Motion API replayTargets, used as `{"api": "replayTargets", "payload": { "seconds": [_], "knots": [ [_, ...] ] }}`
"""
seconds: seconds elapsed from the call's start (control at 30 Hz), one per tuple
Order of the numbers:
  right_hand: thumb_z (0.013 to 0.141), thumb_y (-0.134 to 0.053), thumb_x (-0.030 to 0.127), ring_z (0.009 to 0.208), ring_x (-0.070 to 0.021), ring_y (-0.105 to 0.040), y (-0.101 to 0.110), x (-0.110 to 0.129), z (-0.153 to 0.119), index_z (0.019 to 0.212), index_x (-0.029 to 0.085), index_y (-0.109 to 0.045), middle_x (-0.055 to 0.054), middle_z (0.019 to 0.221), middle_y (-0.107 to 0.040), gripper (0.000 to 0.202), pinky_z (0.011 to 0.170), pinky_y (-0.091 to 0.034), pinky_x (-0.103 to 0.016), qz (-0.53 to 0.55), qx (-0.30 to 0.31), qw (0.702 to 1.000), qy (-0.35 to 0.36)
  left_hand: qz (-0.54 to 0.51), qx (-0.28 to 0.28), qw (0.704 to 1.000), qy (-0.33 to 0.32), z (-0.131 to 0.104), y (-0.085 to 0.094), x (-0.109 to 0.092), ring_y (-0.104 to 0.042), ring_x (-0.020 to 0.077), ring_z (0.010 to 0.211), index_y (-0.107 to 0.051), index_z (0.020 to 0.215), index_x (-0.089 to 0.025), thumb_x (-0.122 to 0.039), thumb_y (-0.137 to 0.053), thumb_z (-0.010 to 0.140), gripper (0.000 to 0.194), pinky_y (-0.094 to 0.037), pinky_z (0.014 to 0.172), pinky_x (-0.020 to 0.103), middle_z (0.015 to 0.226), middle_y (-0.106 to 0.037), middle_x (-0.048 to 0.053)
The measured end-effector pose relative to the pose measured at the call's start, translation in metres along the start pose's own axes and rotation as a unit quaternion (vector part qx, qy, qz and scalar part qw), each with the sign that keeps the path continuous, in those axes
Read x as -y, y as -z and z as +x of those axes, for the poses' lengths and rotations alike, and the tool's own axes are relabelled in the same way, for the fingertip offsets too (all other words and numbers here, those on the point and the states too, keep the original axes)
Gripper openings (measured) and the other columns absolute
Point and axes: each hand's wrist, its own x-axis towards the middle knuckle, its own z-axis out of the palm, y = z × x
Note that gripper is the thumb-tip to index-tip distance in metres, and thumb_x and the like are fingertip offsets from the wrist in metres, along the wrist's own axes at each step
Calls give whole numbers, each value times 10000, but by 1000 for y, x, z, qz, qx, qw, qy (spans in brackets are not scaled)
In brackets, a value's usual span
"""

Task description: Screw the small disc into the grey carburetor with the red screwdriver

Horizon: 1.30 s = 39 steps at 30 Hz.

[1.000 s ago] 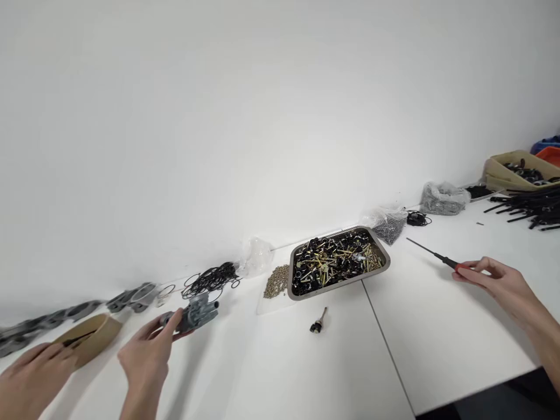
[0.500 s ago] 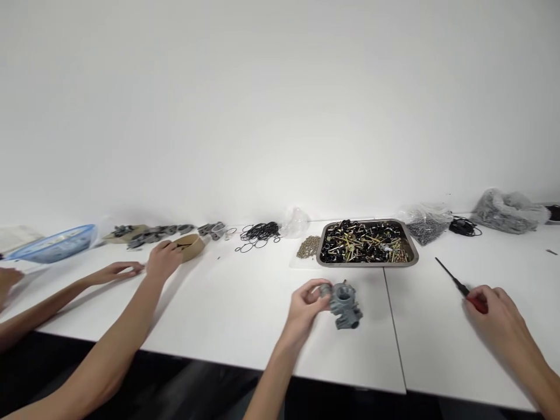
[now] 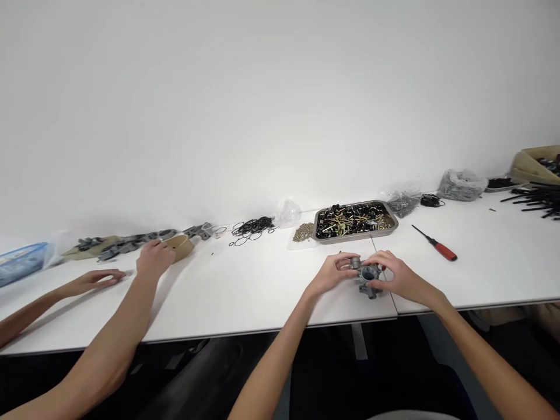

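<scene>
Both my hands hold a small grey metal carburetor body (image 3: 366, 276) just above the white table (image 3: 245, 291), near its front edge. My left hand (image 3: 333, 272) grips its left side and my right hand (image 3: 396, 276) grips its right side. A red-handled screwdriver (image 3: 437, 245) lies loose on the table to the right of my hands. A metal tray (image 3: 353, 219) full of black and brass small parts stands just behind my hands.
Another person's two hands (image 3: 153, 259) rest at the left by a tan cardboard piece (image 3: 182, 245) and a row of grey castings (image 3: 131, 242). Black O-rings (image 3: 251, 227), brass bits (image 3: 303, 232), plastic bags (image 3: 461, 184) and black rods (image 3: 536, 201) line the back.
My right hand let go of the screwdriver, which now lies on the table, and came over to the grey body. My left hand brought the body from the far left to the middle.
</scene>
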Motion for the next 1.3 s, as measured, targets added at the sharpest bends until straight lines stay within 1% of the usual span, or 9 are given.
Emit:
{"api": "replayTargets", "payload": {
  "seconds": [0.13, 0.23, 0.3, 0.5, 0.67, 0.8, 0.9, 1.07, 1.3],
  "knots": [
    [785, -786, 518, 1014, -280, -621, -6, 1, 9, 1026, 271, -766, -87, 1098, -667, 345, 933, -515, -449, 10, -11, 999, 38, 97, -110, 987, -61, -4, 15, -1, -700, 221, 1028, -743, 1156, -182, -220, -773, 777, 382, -579, 934, 397, 1109, -761, 106],
    [733, -829, 468, 972, -265, -615, -9, -4, 15, 987, 244, -777, -86, 1055, -684, 343, 898, -511, -427, 17, -20, 998, 56, 219, -288, 926, -105, -6, 31, 2, -683, 189, 923, -740, 1015, -180, -154, -623, 843, 210, -568, 890, 359, 979, -743, 74],
    [707, -846, 436, 960, -257, -618, -12, -10, 18, 989, 229, -780, -87, 1059, -699, 356, 864, -514, -408, 39, -29, 998, 49, 285, -329, 896, -94, -7, 39, 7, -657, 172, 825, -729, 1011, -180, -104, -594, 828, 240, -559, 862, 348, 923, -713, 54],
    [727, -829, 447, 937, -245, -644, -25, -28, 18, 1050, 198, -735, -101, 1124, -717, 418, 838, -543, -410, 176, -61, 982, 18, 393, -195, 891, -119, -5, 34, 27, -659, 199, 955, -696, 1232, -185, -109, -696, 793, 445, -539, 949, 370, 1202, -645, 109],
    [717, -830, 516, 1003, -273, -646, -25, -31, 16, 1033, 195, -727, -107, 1117, -716, 462, 894, -549, -435, 179, -61, 982, 15, 392, -216, 887, -112, 7, 24, 27, -661, 243, 1024, -749, 973, -162, -93, -711, 801, 189, -514, 990, 414, 1066, -712, 116],
    [712, -834, 533, 1006, -279, -646, -25, -31, 15, 1162, 196, -700, -134, 1200, -689, 578, 880, -569, -460, 164, -78, 983, -2, 292, -259, 916, -98, -5, 21, 18, -647, 197, 770, -724, 765, -162, -119, -780, 730, 80, -536, 801, 359, 776, -714, 60],
    [688, -872, 460, 1179, -309, -619, -27, -32, 16, 1295, 248, -657, -135, 1407, -604, 678, 1000, -542, -492, 128, -78, 989, 10, 140, -252, 955, -74, -34, 18, 13, -536, 135, 508, -733, 748, -150, -268, -843, 682, 174, -464, 575, 298, 539, -607, -3],
    [695, -883, 439, 1286, -343, -595, -30, -33, 18, 1370, 282, -638, -119, 1448, -596, 734, 1097, -498, -542, 122, -14, 992, 17, -16, -172, 982, -77, -71, 10, 7, -491, 93, 415, -759, 729, -121, -339, -909, 546, 323, -427, 498, 276, 544, -644, 20],
    [707, -885, 407, 1295, -352, -597, -30, -35, 19, 1364, 301, -649, -109, 1448, -606, 706, 1100, -501, -558, 120, -21, 992, 22, -44, -167, 982, -78, -67, 3, 1, -496, 83, 416, -785, 734, -111, -323, -919, 523, 328, -423, 480, 264, 581, -679, 45]
  ]
}}
